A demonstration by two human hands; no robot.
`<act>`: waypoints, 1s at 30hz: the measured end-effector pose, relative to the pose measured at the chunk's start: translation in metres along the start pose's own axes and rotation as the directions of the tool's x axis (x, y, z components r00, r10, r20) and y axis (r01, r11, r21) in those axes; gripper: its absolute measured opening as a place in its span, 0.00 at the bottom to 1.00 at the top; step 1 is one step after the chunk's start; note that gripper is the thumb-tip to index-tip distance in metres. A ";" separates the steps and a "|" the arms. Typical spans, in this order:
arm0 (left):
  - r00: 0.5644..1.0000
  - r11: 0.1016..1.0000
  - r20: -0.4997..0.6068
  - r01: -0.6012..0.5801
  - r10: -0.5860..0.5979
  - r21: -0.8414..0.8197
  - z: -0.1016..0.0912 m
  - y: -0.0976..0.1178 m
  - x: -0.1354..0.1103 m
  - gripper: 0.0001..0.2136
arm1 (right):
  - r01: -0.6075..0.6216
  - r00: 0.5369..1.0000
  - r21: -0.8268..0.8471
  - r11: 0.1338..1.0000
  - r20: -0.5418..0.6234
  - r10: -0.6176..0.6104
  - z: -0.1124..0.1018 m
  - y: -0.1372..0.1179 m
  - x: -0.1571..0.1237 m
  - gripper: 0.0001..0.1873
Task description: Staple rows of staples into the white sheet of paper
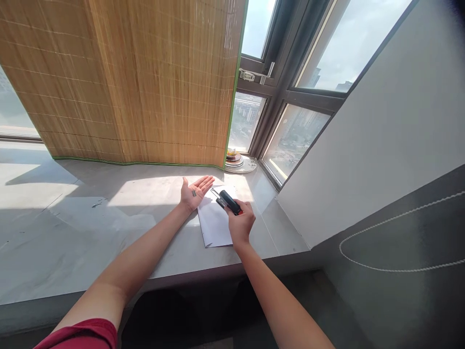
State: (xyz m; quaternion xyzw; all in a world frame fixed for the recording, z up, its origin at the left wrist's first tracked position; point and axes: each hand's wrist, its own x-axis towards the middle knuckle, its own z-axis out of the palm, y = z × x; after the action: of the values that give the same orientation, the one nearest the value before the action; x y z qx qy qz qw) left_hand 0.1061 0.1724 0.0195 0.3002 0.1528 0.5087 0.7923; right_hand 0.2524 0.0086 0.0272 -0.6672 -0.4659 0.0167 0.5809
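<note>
My left hand (192, 193) lies palm up with its fingers stretched out. On the palm rests a small grey strip (194, 193) that looks like a row of staples. In my right hand (241, 222) is a black stapler (228, 201), its jaws spread and pointing up toward the left hand; a bit of red shows near the grip. Under both hands, sheets of white paper (214, 225) lie on the pale stone sill (145, 232). The stapler is held above the paper, and my right hand hides part of the sheet's right side.
A bamboo blind (145, 87) hangs behind the sill. Stacked plates (238, 162) stand in the window corner. Small dark bits (97, 203) lie on the sill at left. A white wall (374, 111) and a looped cord (363, 264) are at right.
</note>
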 end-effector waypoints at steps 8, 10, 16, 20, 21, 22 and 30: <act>0.992 0.993 0.053 -0.115 0.116 -0.018 0.008 0.002 -0.007 0.44 | -0.137 0.982 0.025 0.990 0.136 0.133 -0.004 0.019 -0.023 0.14; 0.991 0.993 0.077 -0.108 0.112 -0.049 0.010 0.003 -0.009 0.44 | 0.006 0.995 -0.046 0.999 0.099 -0.001 -0.002 0.007 -0.024 0.17; 0.985 0.995 0.167 -0.033 0.049 -0.093 0.013 0.004 -0.013 0.46 | 0.343 0.837 0.089 0.935 0.423 -0.347 0.045 -0.051 -0.006 0.20; 0.973 0.998 0.232 0.005 0.008 -0.055 0.012 0.006 -0.011 0.48 | 0.336 0.772 0.117 0.934 0.534 -0.345 0.089 -0.066 0.010 0.17; 0.970 0.999 0.242 0.013 -0.002 -0.046 0.012 0.006 -0.011 0.48 | 0.341 0.757 0.111 0.933 0.556 -0.343 0.095 -0.066 0.013 0.15; 0.970 0.999 0.245 0.015 -0.005 -0.040 0.011 0.006 -0.010 0.48 | 0.337 0.752 0.096 0.937 0.571 -0.329 0.100 -0.066 0.016 0.13; 0.981 0.998 0.186 -0.054 0.056 -0.017 0.018 0.003 -0.015 0.45 | 0.274 0.811 -0.070 0.959 0.554 -0.191 0.095 -0.056 0.026 0.18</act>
State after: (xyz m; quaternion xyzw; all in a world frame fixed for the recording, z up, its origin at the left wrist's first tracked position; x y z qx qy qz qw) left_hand 0.1074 0.1538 0.0340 0.3460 0.0664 0.5008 0.7906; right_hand 0.1798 0.0913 0.0542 -0.6138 -0.6890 0.0988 0.3725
